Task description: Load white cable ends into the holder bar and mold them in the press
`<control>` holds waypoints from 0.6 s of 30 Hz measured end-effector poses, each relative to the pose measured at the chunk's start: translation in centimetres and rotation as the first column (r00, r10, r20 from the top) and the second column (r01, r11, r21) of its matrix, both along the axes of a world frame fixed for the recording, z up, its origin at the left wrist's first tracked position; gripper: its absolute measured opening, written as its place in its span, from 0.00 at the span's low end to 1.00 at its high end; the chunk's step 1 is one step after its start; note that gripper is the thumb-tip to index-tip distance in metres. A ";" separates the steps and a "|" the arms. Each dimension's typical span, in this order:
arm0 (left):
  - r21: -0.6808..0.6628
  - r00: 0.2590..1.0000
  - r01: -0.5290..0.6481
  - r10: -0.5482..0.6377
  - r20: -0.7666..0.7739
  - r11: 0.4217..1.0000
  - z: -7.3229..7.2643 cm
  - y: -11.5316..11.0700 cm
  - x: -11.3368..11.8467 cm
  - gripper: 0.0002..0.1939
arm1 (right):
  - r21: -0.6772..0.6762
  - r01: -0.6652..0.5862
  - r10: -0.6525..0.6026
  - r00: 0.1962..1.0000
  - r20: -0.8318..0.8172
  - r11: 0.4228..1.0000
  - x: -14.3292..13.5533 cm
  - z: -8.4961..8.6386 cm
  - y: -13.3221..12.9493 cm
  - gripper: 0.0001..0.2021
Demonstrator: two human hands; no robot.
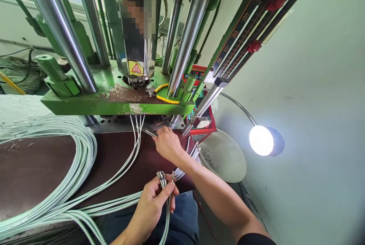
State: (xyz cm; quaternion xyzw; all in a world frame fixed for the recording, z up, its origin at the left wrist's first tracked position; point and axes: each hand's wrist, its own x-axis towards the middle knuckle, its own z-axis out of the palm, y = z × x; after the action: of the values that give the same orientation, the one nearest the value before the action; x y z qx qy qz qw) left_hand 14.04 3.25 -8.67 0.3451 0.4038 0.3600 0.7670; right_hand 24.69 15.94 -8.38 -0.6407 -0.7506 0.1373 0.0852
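My left hand [152, 203] is closed around several white cables, and their metal connector ends [161, 176] stick up above the fingers. The thumb presses near one separate connector [173, 175]. My right hand [169, 144] reaches out to the press's lower opening, its fingers wrapped round a slim metal tool [149, 132], whose exact kind I cannot make out. The tool's tip is beside a few white cables [138, 138] that run up under the green plate [114, 108]. Below my right forearm, more cable ends with connectors [196, 148] lie at the table's right edge.
A large coil of white cables [85, 153] covers the left of the brown table [34, 165]. Steel columns [61, 32] and a hot-surface label [136, 69] mark the press. Yellow-handled pliers [167, 100] lie on its plate. A white bin [234, 161] and lit lamp [261, 140] stand right.
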 end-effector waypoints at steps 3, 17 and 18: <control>-0.009 0.999 0.025 -0.025 0.038 1.000 -0.2 0.2 0.5 0.18 | -0.139 0.047 -0.074 0.978 -0.196 0.989 4.0 0.3 -4.0 0.11; -0.011 0.981 0.138 -0.138 -0.133 0.990 -0.6 0.3 3.5 0.28 | -0.368 -0.001 -0.325 0.468 -0.822 0.930 8.0 2.4 -11.0 0.21; -0.002 0.981 0.132 -0.131 -0.141 0.991 -0.6 0.3 3.5 0.28 | -0.369 -0.021 -0.319 0.459 -0.829 0.929 7.9 2.4 -11.0 0.21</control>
State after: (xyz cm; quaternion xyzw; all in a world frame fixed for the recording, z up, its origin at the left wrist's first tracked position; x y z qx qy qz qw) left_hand 17.50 3.59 -9.23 0.3984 0.4317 0.2847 0.7575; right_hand 32.64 4.97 -6.02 -0.5473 -0.5057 0.5600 0.3620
